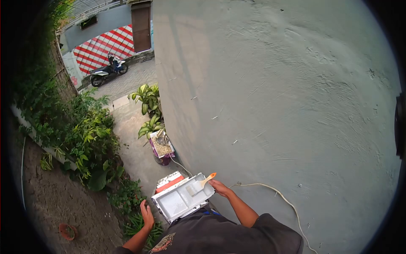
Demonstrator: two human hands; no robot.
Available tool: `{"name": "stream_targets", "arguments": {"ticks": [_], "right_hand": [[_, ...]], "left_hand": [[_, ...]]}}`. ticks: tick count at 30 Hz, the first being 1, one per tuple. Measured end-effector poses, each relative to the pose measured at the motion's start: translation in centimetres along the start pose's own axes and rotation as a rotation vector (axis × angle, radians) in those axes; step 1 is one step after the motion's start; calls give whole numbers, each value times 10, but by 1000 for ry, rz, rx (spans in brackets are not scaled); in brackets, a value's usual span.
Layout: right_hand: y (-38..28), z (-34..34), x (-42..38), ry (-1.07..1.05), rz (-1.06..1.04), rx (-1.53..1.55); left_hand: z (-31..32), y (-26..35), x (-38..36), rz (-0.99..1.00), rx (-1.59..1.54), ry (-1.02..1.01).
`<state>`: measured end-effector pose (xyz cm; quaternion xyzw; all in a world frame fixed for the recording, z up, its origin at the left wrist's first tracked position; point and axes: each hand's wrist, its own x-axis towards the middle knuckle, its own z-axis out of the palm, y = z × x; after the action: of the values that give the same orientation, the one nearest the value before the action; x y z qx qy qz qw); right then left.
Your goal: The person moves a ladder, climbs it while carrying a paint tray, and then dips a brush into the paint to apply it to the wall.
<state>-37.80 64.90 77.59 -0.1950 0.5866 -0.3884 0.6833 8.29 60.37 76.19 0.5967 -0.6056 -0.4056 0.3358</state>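
Note:
A white paint tray (174, 202) with two wells sits tilted in front of my body. Across its right part lies a paintbrush (203, 184) with pale bristles, its orange-tipped handle sticking out past the rim. My right hand (220, 188) grips the tray's right edge, close beside the brush handle; the fingertips are partly hidden. To the left of the tray, my left hand (146, 215) is open with its fingers stretched, holding nothing. Beyond the tray's far edge shows a white and red box-like thing (170, 183), partly covered by the tray.
A grey plastered wall (270, 106) fills the right side, with a pale cable (279, 194) running along it. Potted plants (148, 101) and a pot topped with a stained board (162, 144) stand by its corner. Bushes (91, 135) line the left. A motorbike (108, 71) is parked beyond.

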Motion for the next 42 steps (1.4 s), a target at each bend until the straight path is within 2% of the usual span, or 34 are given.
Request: {"name": "stream_targets", "arguments": {"ticks": [1, 3, 5, 6, 9, 11, 18, 22, 24, 25, 26, 27, 28, 29, 30, 36, 42], "right_hand": [[-5, 6, -2, -26, -17, -75], [-2, 8, 6, -53, -11, -85], [2, 9, 14, -63, 41, -94], [4, 12, 17, -41, 30, -81], [4, 21, 17, -2, -2, -121], [9, 24, 20, 56, 69, -44], [8, 19, 14, 119, -9, 34], [-38, 28, -17, 192, -73, 168], [-69, 36, -39, 210, -77, 207], [-82, 40, -48, 197, -114, 228], [-95, 46, -58, 184, -144, 250], [-108, 52, -67, 201, -141, 267], [-119, 61, -76, 204, -146, 273], [-130, 66, -83, 214, -161, 271], [-140, 71, -90, 223, -184, 279], [-160, 75, -116, 248, -191, 328], [-169, 79, -137, 348, -240, 275]], "left_hand": [[2, 11, 2, 108, 32, 25], [7, 43, 0, 163, 55, -27], [21, 37, -1, 280, 96, -136], [37, 16, -2, 349, 157, -63], [64, 31, 42, 359, -24, -55], [72, 45, 61, 327, -177, -67], [62, 80, 67, 100, -653, -135], [41, 100, 47, -90, -892, -160], [44, 106, 70, -79, -908, -68], [43, 127, 75, -63, -810, 15], [44, 137, 81, -142, -852, 35], [55, 120, 91, -316, -1001, -50], [78, 72, 112, -496, -1535, -413], [90, 69, 109, -487, -1506, -558], [77, 34, 71, -550, -1492, -509], [111, 94, 58, -772, -1463, -403], [85, 99, 67, -803, -1485, -447]]}}
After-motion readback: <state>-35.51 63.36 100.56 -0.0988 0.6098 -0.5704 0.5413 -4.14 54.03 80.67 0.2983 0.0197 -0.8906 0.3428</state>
